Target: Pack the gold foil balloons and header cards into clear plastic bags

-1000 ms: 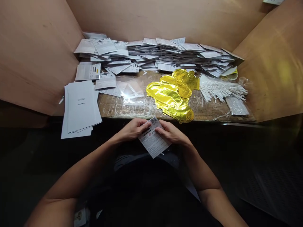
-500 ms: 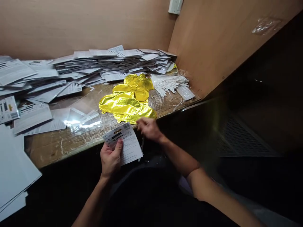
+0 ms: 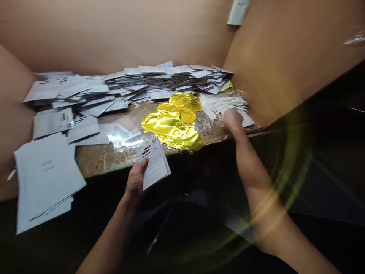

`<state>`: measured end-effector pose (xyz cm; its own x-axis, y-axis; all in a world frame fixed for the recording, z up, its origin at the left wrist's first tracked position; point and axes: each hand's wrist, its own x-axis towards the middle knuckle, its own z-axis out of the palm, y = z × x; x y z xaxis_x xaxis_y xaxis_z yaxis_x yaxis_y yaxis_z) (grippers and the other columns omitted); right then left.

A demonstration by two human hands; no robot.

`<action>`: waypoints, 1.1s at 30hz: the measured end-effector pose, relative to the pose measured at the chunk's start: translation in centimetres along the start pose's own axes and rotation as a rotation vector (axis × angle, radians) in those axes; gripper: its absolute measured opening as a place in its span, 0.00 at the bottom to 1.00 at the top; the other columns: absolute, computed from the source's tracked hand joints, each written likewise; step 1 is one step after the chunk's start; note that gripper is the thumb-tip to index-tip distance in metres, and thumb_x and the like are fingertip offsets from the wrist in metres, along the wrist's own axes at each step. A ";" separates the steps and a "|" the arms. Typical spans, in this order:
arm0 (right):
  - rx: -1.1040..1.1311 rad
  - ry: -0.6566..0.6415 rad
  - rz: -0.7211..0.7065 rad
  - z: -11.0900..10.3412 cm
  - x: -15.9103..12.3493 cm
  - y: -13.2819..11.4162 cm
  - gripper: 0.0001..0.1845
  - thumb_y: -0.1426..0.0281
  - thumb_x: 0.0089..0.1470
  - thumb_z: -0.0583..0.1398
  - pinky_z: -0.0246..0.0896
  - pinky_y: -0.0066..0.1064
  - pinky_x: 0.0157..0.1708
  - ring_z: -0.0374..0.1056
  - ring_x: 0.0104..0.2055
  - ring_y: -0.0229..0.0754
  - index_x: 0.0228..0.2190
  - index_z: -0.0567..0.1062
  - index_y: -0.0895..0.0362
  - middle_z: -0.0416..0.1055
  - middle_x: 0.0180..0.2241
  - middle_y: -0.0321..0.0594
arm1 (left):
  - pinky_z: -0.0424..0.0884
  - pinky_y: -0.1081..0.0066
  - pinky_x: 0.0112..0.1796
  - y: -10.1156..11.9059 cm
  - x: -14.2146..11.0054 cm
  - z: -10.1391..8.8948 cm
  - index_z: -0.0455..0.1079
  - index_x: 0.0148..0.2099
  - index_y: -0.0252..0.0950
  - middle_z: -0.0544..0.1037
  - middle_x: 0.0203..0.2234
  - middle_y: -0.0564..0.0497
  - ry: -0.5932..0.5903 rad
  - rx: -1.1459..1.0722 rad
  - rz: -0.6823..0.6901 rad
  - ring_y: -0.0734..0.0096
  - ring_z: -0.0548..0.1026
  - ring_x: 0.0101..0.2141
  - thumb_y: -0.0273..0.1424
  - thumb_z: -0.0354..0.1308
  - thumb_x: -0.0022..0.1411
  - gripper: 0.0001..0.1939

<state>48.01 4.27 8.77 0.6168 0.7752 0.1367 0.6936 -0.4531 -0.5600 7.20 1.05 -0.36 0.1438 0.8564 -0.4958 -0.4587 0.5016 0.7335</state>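
Observation:
My left hand (image 3: 135, 178) is closed around a white printed card (image 3: 155, 163), thumb on its face, just off the table's front edge. The card has small text and dark print near its top and looks folded or doubled. My right hand (image 3: 233, 121) reaches to the front of a fanned pile of thin white strips (image 3: 218, 104). Motion blurs its fingers, so whether they grip a strip cannot be made out. Between the hands lie several shiny yellow foil balloons (image 3: 168, 125), flat and overlapping.
Many printed cards (image 3: 159, 80) are heaped along the back wall. Clear plastic (image 3: 125, 139) covers part of the wooden table (image 3: 94, 161). Large white sheets (image 3: 48, 175) overhang the left front edge. A wooden side panel (image 3: 265, 68) rises on the right.
My right hand has moved right and away from me, from beside the foil balloons to the white strips. The left hand still holds the card. The view has swung left.

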 end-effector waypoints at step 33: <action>1.069 -0.608 0.070 12.6 -22.5 -4.2 0.25 0.45 0.59 0.68 0.79 0.45 0.36 0.80 0.41 0.57 0.43 0.81 0.53 0.84 0.42 0.48 | 0.72 0.68 0.42 11.2 12.7 1.0 0.73 0.39 0.34 0.78 0.33 0.45 -0.066 0.842 0.550 0.63 0.77 0.37 0.32 0.72 0.62 0.11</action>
<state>26.54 -5.70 -2.28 0.1689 0.9721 -0.1629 -0.1635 -0.1353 -0.9772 4.74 17.69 1.99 0.1590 0.9871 0.0188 0.2895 -0.0648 0.9550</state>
